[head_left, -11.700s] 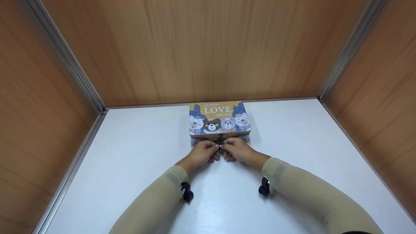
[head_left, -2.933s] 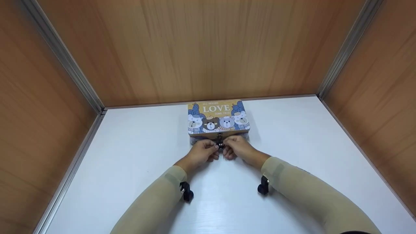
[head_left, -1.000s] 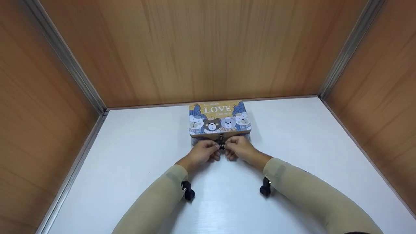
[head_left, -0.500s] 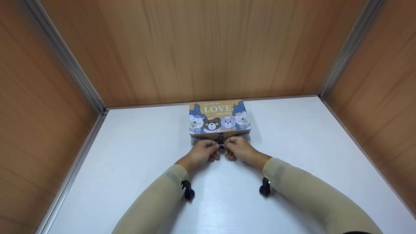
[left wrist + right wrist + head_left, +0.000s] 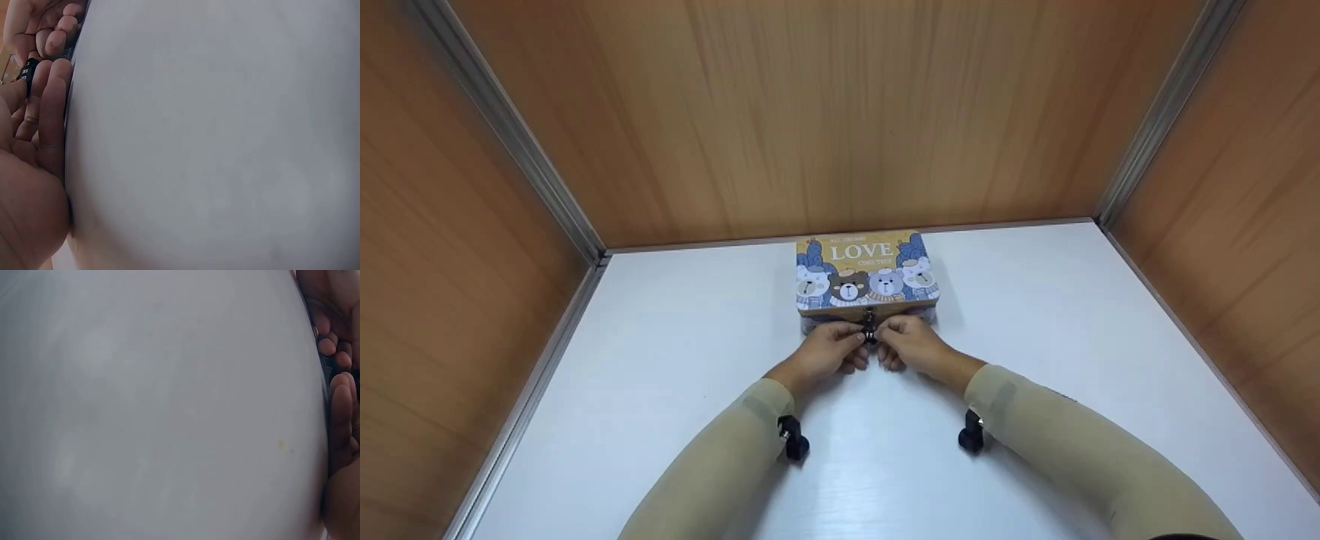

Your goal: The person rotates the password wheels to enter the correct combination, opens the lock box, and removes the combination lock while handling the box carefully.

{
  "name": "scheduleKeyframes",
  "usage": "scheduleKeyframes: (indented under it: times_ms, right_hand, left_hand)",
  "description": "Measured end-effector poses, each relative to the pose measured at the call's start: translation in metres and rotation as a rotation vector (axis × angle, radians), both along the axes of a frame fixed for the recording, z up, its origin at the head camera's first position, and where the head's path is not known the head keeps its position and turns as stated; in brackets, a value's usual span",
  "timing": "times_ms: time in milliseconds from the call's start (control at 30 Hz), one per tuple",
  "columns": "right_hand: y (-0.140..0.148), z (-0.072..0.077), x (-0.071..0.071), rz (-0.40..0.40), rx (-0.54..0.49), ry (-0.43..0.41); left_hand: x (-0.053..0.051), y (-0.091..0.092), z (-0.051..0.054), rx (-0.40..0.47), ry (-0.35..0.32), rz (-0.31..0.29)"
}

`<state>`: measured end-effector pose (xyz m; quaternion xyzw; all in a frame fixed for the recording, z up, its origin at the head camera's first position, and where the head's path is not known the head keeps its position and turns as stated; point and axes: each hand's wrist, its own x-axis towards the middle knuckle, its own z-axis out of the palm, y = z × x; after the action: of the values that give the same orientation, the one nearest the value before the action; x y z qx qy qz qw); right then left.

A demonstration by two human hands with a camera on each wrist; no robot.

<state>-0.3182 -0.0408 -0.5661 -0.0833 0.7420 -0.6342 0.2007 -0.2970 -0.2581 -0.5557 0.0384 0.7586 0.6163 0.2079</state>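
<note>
A tin box [image 5: 868,271] with bears and the word LOVE on its closed lid stands at the back middle of the table. At its front clasp [image 5: 870,313] hangs a small black combination padlock [image 5: 870,334]; in the left wrist view the padlock [image 5: 26,71] shows light marks on its dials. My left hand [image 5: 829,351] pinches it from the left between thumb and fingers. From the right, my right hand [image 5: 911,345] pinches it with thumb and forefinger, the other fingers curled below. The padlock's shackle is too small to make out. In the right wrist view the fingers mostly hide the padlock.
The white table [image 5: 697,322] carries the box close to the wooden back panel [image 5: 840,120]. Wooden side panels with grey metal corner strips stand left and right. Each sleeve cuff bears a small black camera [image 5: 793,439].
Both hands stay at the padlock throughout, with only slight shifts of the fingers and of the padlock's tilt. The box stays in place with its lid closed.
</note>
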Motion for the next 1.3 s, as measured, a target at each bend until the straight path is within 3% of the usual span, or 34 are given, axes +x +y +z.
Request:
scheduleKeyframes:
  times_ms: [200,600,1300]
  right_hand:
    - [0.0001,0.0002,0.0003,-0.011,0.004,0.001]
    - [0.0055,0.0031,0.0007,-0.004,-0.035,-0.013]
    - [0.0065,-0.0006,-0.0047,0.053,0.030,0.051]
  left_hand:
    - [-0.0029,-0.0020,0.0000,0.023,-0.021,-0.028]
    - [-0.0038,-0.0022,0.0005,0.041,-0.040,-0.028]
    - [-0.0054,-0.0019,-0.0023,0.062,-0.040,-0.037]
